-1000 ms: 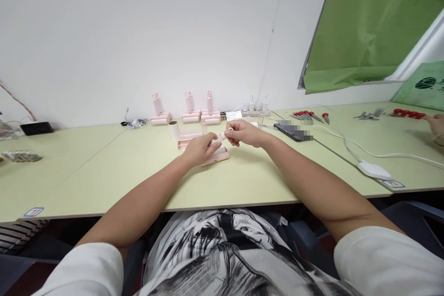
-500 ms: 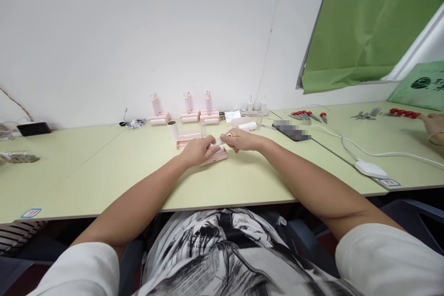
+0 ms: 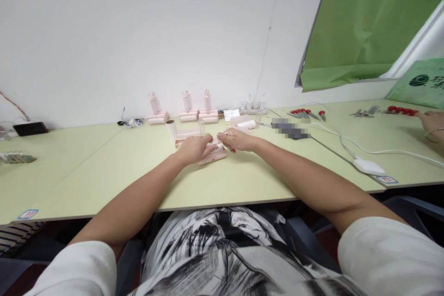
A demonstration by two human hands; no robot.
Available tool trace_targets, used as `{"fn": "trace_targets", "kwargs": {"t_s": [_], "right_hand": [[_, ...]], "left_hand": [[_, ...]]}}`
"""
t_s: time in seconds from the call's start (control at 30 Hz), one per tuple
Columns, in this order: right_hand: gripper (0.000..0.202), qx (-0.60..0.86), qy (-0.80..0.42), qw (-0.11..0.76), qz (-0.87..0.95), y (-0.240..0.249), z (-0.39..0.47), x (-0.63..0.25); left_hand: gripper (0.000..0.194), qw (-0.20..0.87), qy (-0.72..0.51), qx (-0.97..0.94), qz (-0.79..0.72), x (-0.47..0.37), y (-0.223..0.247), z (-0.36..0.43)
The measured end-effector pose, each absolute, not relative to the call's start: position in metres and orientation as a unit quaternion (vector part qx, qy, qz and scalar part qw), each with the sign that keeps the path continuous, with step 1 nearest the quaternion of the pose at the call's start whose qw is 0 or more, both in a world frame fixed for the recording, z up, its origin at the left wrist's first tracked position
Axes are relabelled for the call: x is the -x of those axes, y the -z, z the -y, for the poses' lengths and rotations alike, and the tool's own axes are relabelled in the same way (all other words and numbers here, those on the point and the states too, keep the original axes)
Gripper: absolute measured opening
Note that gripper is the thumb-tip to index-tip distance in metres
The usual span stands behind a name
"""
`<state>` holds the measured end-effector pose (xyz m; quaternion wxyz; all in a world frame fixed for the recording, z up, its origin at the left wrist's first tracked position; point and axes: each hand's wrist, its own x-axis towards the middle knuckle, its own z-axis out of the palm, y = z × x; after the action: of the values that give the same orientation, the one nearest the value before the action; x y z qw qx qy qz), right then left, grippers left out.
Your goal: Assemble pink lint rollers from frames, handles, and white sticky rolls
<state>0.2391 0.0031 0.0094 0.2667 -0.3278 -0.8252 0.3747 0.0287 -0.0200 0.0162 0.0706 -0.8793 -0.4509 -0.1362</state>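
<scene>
At the middle of the table, my left hand is closed on a pink case with a white roller in it. My right hand meets it from the right, its fingers pinched round a small pink part at the case's right end. Just behind my left hand lies an open pink case, with a hollow white tube standing at its left. Another pink case with a white roller lies behind my right hand.
Pink roller sets line the wall. A pixelated dark object, red-tipped tools and a white charger with its cable lie to the right. Another person's hand is at the far right, by several red-ended items.
The whole view has shifted slightly. Both my hands stay together at the pink case, with hardly any change in their grip.
</scene>
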Motion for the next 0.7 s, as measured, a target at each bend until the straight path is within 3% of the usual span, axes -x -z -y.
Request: {"fn": "trace_targets", "kwargs": {"t_s": [0.2,0.7], "right_hand": [[0.063,0.333,-0.445,0.316,0.769,-0.0105,0.0012,-0.2327],[0.06,0.381,-0.494,0.271,0.733,-0.0117,0.0046,-0.2326]], "left_hand": [[0.038,0.061,0.16,0.872,0.458,-0.0311,-0.016,0.0193],[0.039,0.097,0.118,0.878,0.454,-0.0336,-0.0145,0.0208]]}}
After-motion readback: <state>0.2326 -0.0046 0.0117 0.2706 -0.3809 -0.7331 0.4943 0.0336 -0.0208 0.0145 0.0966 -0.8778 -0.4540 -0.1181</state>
